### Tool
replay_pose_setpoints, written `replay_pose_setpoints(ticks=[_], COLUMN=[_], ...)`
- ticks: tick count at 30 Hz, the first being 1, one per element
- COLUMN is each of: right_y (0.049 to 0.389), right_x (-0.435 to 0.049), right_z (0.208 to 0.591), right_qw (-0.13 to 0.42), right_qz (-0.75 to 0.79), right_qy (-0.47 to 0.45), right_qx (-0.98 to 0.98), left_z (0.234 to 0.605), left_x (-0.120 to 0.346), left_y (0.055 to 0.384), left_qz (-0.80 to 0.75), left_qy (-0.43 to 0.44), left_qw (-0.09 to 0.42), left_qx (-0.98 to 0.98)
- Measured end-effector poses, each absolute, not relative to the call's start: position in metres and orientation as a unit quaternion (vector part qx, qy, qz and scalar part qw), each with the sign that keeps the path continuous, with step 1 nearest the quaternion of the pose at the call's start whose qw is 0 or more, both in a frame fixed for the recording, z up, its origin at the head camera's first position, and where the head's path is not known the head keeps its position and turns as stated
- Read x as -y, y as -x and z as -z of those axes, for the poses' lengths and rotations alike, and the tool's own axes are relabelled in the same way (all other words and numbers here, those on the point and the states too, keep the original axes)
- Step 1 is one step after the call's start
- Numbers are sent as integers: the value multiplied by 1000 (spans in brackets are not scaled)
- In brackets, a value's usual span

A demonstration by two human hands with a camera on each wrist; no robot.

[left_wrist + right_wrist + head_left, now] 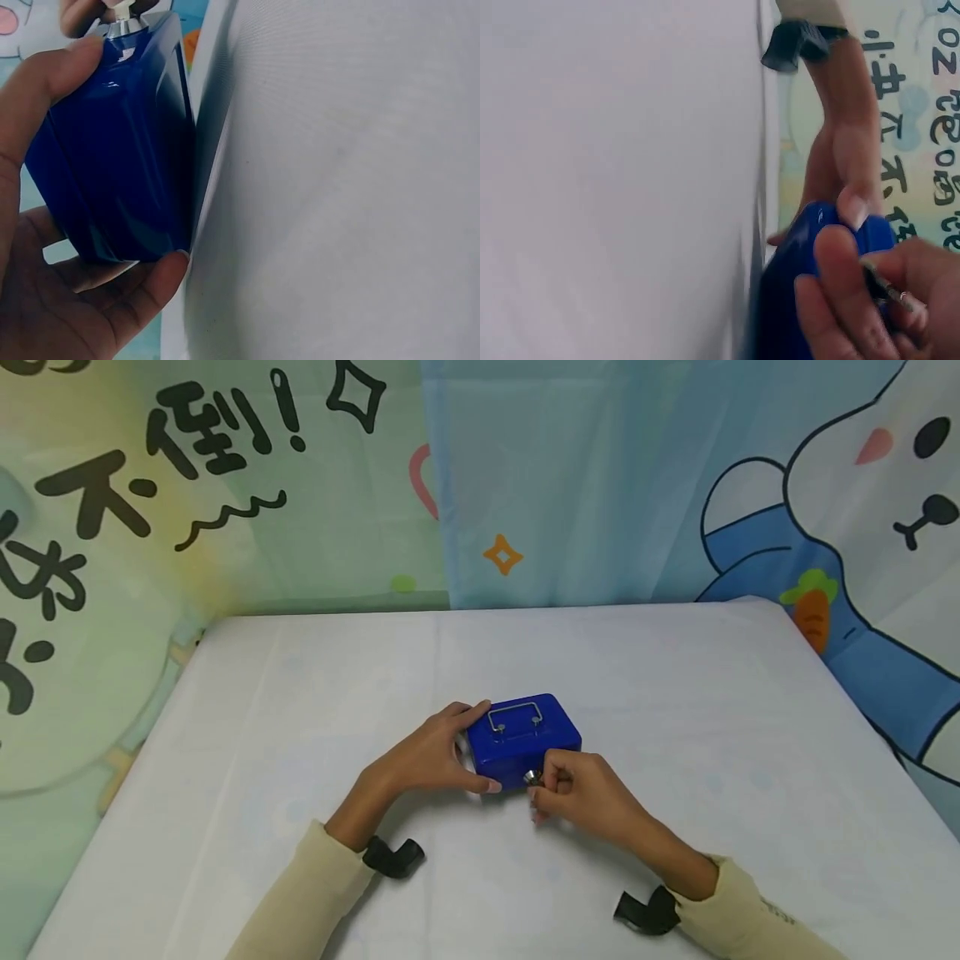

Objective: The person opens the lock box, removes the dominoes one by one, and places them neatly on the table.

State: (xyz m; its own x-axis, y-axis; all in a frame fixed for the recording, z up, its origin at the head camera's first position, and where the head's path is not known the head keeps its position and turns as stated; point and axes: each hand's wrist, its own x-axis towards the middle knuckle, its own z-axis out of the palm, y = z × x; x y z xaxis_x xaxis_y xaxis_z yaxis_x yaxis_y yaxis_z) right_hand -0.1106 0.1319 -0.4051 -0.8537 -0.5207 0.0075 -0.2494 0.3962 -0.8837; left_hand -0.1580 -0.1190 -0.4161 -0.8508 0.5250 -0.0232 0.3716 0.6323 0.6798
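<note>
A small blue cash box (555, 722) with a thin wire handle (514, 717) on its closed lid sits on the white-covered table. My left hand (431, 756) holds its left end, thumb on the front face and fingers round the side and back. On the front is a round silver lock (126, 28). At that lock my right hand (588, 793) pinches a key (122, 9) between thumb and bent index finger. The key's bow is mostly covered by the fingers. In the right wrist view a small metal piece (891, 291) shows between the fingers.
White cloth (360, 677) covers the table, whose far edge meets a printed curtain (570, 485) with cartoon figures and lettering. Black wrist mounts (393, 858) sit at both sleeve cuffs, close above the tabletop.
</note>
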Motion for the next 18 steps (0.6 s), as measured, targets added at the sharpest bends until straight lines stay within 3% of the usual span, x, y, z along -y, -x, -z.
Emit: replay_pose_setpoints(ticks=[7,18], right_y=[102,84], right_x=[-132,-123], right_z=[421,427], right_qw=[168,219], right_qz=[651,756], right_qy=[182,4], right_qx=[-718,-617], left_z=[416,416], left_x=[119,118], left_y=[157,156], left_qz=[-351,-340], left_qy=[-248,-249], left_qw=[109,110], left_qx=[-896,-900])
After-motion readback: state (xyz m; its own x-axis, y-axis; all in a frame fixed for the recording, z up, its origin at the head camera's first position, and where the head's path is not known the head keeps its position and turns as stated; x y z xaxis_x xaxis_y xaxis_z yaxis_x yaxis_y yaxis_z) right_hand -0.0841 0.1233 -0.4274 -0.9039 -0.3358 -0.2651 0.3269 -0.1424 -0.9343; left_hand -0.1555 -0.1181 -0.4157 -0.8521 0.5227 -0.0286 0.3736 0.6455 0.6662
